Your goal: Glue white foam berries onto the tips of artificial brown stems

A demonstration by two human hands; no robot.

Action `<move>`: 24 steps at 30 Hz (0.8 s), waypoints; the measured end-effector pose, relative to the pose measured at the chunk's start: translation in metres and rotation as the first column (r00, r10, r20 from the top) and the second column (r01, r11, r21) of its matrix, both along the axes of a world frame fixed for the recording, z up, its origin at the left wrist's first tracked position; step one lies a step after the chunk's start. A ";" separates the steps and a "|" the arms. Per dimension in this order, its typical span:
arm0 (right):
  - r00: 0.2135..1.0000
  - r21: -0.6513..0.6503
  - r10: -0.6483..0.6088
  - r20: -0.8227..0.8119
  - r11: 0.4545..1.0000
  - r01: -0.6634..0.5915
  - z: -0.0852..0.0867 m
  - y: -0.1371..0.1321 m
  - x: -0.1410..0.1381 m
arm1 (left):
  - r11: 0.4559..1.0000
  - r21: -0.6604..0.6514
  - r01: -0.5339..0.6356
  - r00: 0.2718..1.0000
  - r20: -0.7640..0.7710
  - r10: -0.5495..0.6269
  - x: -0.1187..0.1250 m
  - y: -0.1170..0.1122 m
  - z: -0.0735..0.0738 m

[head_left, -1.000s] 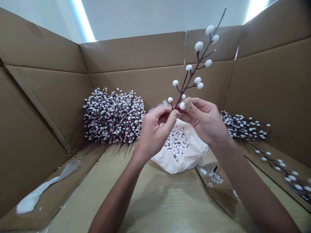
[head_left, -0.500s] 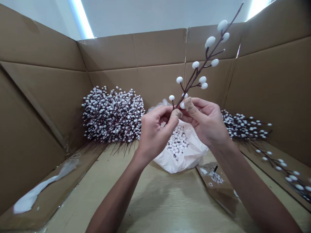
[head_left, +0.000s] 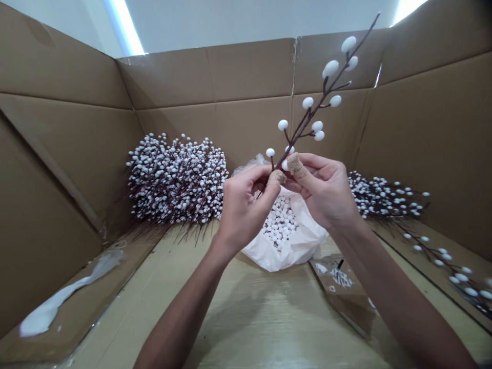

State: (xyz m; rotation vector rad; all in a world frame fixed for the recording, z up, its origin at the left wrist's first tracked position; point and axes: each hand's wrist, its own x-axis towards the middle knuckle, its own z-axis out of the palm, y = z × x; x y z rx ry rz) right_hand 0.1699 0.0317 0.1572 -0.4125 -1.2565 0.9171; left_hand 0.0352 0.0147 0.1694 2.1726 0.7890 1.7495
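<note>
A brown artificial berry branch (head_left: pixel 306 120) with several white berries slants up to the right in front of me. My left hand (head_left: pixel 251 200) is closed on its lower stem, thumb on top. Beside it, my right hand (head_left: pixel 323 187) pinches a white berry (head_left: pixel 285 165) low on the branch, between thumb and fingers. Both thumbs have tan tape wrapped round their tips. One twig near the top right has no berry on its end. Below and behind my hands lies an open white plastic bag (head_left: pixel 303 246) of loose white berries (head_left: pixel 280 223).
Cardboard walls (head_left: pixel 249 72) surround the table (head_left: pixel 246 318). A big pile of berry branches (head_left: pixel 177 179) lies back left, a smaller pile (head_left: pixel 384 195) back right. A single branch (head_left: pixel 442 256) lies at the right. A cardboard piece (head_left: pixel 346 297) with white scraps and a white plastic strip (head_left: pixel 57 302) also lie here.
The branch tip has dipped slightly down and left. Both hands keep the same grip at nearly the same spot, and the whole view has shifted a little.
</note>
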 end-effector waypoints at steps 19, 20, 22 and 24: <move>0.997 -0.030 0.066 -0.043 0.997 -0.067 -0.002 0.004 0.000 | 1.000 -0.022 -0.001 1.000 -0.009 0.001 0.000 0.004 -0.002; 0.998 -0.038 0.058 -0.038 0.998 -0.059 -0.002 0.004 0.000 | 1.000 -0.025 0.002 1.000 -0.008 -0.002 -0.001 0.004 -0.002; 0.998 -0.048 0.055 -0.037 0.997 -0.057 -0.001 0.004 0.001 | 0.999 -0.042 0.018 1.000 0.005 -0.018 0.000 0.004 -0.002; 0.996 -0.047 0.073 -0.041 0.996 -0.075 -0.001 0.005 0.001 | 0.996 -0.077 0.052 0.998 0.041 -0.049 0.000 0.004 -0.002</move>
